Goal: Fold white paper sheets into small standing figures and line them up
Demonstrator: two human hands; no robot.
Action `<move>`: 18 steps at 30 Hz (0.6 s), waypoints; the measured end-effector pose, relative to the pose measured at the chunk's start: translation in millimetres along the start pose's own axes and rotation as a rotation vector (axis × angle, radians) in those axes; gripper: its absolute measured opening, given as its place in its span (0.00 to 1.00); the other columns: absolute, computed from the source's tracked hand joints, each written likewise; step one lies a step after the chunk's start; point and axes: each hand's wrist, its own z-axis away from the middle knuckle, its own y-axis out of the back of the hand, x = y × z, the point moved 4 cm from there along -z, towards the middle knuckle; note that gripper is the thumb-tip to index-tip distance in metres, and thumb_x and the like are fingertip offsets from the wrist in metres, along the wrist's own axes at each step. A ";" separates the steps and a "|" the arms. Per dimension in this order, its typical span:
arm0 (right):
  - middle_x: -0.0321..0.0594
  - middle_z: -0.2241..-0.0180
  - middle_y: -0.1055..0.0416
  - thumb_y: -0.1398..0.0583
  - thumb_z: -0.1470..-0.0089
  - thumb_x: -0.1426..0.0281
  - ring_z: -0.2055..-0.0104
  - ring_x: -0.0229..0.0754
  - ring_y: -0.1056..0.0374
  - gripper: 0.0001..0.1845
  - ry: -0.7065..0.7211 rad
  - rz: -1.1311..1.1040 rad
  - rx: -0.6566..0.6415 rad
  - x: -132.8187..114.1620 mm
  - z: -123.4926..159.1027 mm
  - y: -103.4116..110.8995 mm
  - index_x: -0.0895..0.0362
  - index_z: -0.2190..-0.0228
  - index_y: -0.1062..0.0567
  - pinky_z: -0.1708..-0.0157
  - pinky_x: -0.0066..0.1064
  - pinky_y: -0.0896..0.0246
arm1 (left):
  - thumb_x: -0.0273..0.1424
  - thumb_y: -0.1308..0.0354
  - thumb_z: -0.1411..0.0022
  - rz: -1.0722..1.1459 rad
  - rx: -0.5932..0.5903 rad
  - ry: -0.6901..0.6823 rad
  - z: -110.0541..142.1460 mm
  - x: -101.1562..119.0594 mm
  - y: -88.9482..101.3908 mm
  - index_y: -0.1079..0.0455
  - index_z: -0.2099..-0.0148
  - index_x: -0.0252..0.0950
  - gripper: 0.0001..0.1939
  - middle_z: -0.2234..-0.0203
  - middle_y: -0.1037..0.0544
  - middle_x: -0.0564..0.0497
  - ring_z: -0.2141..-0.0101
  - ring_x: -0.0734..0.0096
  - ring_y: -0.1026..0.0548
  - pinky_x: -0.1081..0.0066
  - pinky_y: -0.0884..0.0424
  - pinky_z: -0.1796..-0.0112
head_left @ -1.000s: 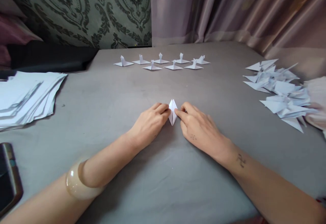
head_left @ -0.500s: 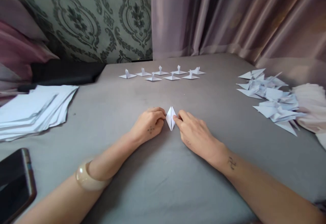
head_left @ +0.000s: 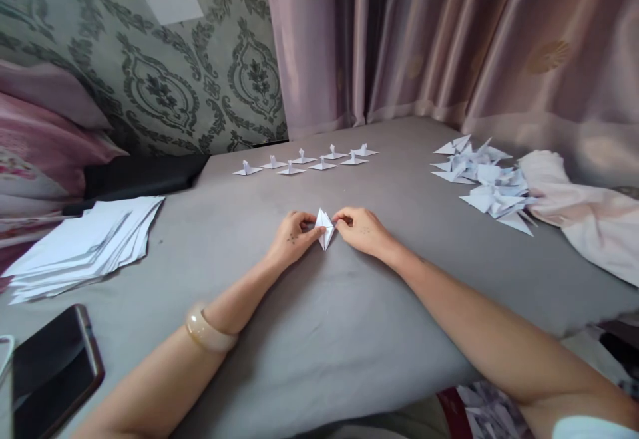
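A small white origami paper diamond (head_left: 327, 239) lies on the grey cloth in the middle, its long axis pointing away from me. My left hand (head_left: 295, 236) grips it from the left, thumb resting on top and fingers at the edge. From the other side, my right hand (head_left: 362, 229) is closed, with thumb and forefinger pinching the diamond's right edge. Creases and a flap line cross its upper face. The fingertips under the paper are hidden.
Behind stand several folded paper figures (head_left: 322, 165) in two rows. A heap of folded paper figures (head_left: 494, 199) lies right, beside a pale cloth (head_left: 574, 209). At left are stacked white sheets (head_left: 74, 239), a phone (head_left: 54, 372) and a black flat object (head_left: 144, 176).
The left thumb has moved onto the diamond, while the right thumb has come off its face to its right edge. Its upper face shows different flap lines. The camera view has shifted.
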 end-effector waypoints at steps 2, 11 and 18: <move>0.40 0.64 0.21 0.45 0.47 0.72 0.62 0.40 0.27 0.13 0.028 -0.015 -0.024 -1.2 0.7 -2.1 0.55 0.65 0.21 0.59 0.32 0.36 | 0.39 0.36 0.48 0.041 0.015 0.011 0.6 -0.1 -0.9 0.26 0.64 0.34 0.14 0.67 0.28 0.49 0.69 0.71 0.30 0.69 0.32 0.66; 0.42 0.64 0.23 0.44 0.49 0.72 0.66 0.38 0.28 0.12 0.160 -0.342 0.276 -18.8 2.1 18.5 0.58 0.62 0.24 0.68 0.28 0.35 | 0.36 0.33 0.47 0.701 0.234 -0.068 7.3 6.7 12.8 0.26 0.65 0.35 0.11 0.68 0.21 0.51 0.67 0.71 0.25 0.71 0.31 0.61; 0.40 0.67 0.26 0.41 0.49 0.68 0.69 0.38 0.31 0.07 0.332 -0.407 0.285 -43.0 17.1 19.6 0.56 0.66 0.26 0.70 0.29 0.36 | 0.34 0.34 0.45 0.545 0.417 -0.308 17.5 18.0 19.2 0.25 0.65 0.36 0.07 0.66 0.20 0.49 0.63 0.68 0.25 0.67 0.30 0.58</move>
